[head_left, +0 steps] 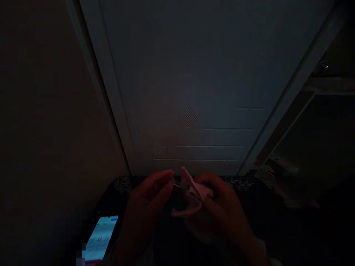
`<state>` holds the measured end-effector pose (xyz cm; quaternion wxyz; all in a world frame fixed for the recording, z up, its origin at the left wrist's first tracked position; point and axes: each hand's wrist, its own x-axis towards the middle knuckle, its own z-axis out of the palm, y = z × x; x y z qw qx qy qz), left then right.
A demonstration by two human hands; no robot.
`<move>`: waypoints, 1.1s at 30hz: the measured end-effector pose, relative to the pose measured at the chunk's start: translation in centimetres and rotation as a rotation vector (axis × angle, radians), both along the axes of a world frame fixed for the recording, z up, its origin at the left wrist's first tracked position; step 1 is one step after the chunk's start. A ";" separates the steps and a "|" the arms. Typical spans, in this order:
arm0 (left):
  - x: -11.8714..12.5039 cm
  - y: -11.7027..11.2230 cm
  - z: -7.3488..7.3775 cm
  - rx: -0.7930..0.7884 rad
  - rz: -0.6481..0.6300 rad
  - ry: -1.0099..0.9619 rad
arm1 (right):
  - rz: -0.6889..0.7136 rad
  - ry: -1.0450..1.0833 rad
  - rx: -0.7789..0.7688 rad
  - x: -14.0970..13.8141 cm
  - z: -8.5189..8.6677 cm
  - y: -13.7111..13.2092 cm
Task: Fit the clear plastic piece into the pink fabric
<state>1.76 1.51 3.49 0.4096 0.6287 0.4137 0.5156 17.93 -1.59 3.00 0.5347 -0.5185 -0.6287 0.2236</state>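
Note:
The scene is very dark. My left hand point(146, 203) and my right hand point(222, 207) meet low in the middle of the view. Between them is a small piece of pale pink cloth point(191, 195). My right hand has its fingers curled round the cloth. My left hand pinches its fingertips together at the cloth's left edge, near something thin that I cannot make out. Under both hands lies a dark patterned fabric point(244, 183).
A lit phone point(101, 238) lies at the lower left beside my left wrist. A pale door point(194, 92) with heart shapes and thin lines stands straight ahead. A dark wall is on the left, shelving point(327, 88) on the right.

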 end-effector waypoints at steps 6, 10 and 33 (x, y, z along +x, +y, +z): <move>-0.1 0.6 -0.2 0.055 -0.013 0.030 | 0.030 0.005 -0.014 0.2 -0.2 0.4; -0.2 0.7 -0.2 0.089 -0.025 0.058 | 0.041 0.020 -0.053 0.3 -0.3 0.5; -0.1 0.9 0.2 -0.054 -0.083 0.081 | 0.074 0.017 -0.124 0.6 0.1 0.8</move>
